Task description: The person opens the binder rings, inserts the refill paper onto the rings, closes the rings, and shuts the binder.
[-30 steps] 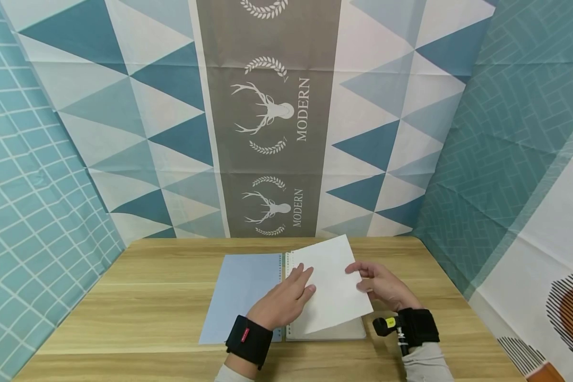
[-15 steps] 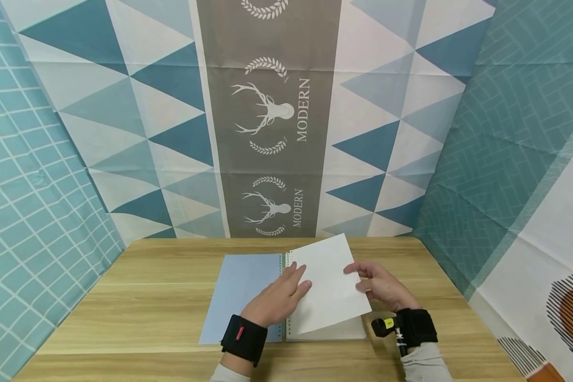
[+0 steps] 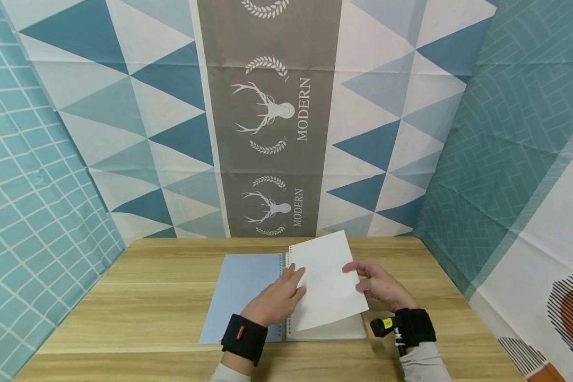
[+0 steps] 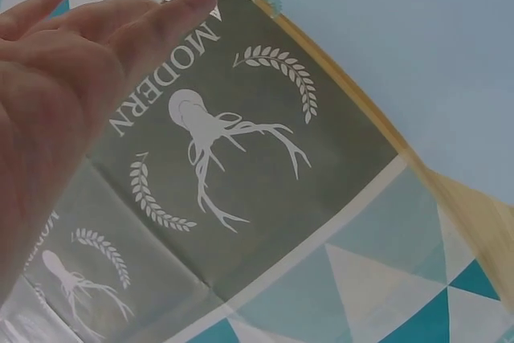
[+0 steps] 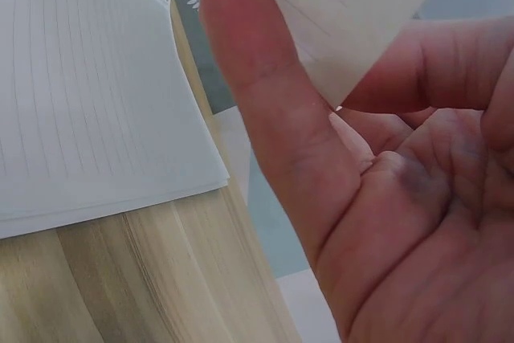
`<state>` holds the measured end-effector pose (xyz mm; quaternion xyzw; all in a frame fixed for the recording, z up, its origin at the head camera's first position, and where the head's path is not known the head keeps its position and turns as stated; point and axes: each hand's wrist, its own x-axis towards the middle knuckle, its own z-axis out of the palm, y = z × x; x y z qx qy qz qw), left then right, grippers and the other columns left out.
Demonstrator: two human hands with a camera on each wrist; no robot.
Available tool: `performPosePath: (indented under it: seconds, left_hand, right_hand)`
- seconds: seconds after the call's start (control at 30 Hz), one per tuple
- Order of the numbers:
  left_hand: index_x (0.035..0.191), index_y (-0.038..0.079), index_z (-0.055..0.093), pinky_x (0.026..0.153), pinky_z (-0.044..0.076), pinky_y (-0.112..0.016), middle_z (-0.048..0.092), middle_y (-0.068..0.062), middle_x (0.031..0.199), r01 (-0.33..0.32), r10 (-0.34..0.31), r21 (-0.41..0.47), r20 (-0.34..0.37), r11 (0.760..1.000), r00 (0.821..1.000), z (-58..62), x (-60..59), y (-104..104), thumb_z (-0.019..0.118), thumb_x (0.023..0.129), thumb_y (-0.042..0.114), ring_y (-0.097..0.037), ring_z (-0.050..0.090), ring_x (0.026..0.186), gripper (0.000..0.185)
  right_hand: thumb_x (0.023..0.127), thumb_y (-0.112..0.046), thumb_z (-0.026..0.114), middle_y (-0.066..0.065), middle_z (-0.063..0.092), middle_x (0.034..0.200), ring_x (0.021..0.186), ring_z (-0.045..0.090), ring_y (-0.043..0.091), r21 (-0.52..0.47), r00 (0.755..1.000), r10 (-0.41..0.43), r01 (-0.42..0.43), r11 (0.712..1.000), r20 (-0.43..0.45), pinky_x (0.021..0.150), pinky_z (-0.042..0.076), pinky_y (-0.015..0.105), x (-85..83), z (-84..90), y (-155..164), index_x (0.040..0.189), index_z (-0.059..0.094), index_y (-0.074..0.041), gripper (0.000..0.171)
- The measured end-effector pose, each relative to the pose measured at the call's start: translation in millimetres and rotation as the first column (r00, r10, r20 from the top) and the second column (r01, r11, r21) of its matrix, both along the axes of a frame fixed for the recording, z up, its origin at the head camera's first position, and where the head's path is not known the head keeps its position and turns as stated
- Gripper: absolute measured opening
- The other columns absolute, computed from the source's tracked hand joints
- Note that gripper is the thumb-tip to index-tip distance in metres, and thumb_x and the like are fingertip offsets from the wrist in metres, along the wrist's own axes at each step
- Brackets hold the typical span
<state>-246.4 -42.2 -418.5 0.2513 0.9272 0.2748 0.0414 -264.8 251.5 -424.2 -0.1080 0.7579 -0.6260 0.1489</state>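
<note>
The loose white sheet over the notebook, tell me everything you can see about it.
The white sheet is thin lined paper with a row of punched holes along its left edge. It is lifted off the open notebook and tilted, its top corner toward the wall. The right hand pinches its right edge between thumb and fingers, and the left hand touches its left edge near the binding rings with straight fingers. It looks flat and uncreased.

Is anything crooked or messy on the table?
The white lined page sits tilted, lifted off the open spiral notebook. The right hand pinches its edge while the left hand rests by the spiral. No tear or spill shows.
</note>
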Motion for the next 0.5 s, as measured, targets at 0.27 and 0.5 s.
performPosePath:
  seconds: [0.27,0.5]
  left_hand:
    - [0.155,0.009,0.041,0.119,0.034,-0.058,0.028,-0.024,0.166,0.016,-0.017,-0.041,-0.017,0.999,1.0,-4.1,0.0,1.3,0.053,0.106,0.027,-0.042,0.024,0.155,0.053]
    - [0.153,0.009,0.045,0.117,0.037,-0.058,0.03,-0.023,0.165,0.007,-0.007,-0.083,-0.003,0.997,1.0,-5.8,0.3,4.0,0.06,0.103,0.029,-0.041,0.026,0.155,0.056]
  right_hand:
    - [0.09,0.013,0.048,0.028,0.057,0.135,0.095,0.068,0.023,0.01,1.0,0.018,-0.018,1.0,-0.012,0.086,0.062,0.04,-0.7,-1.4,-2.8,0.137,0.048,0.005,0.048]
    - [0.089,0.013,0.05,0.027,0.058,0.135,0.094,0.068,0.023,0.015,1.0,0.028,-0.028,0.999,0.004,0.086,0.062,0.04,-2.0,-2.0,-6.9,0.136,0.049,0.005,0.048]
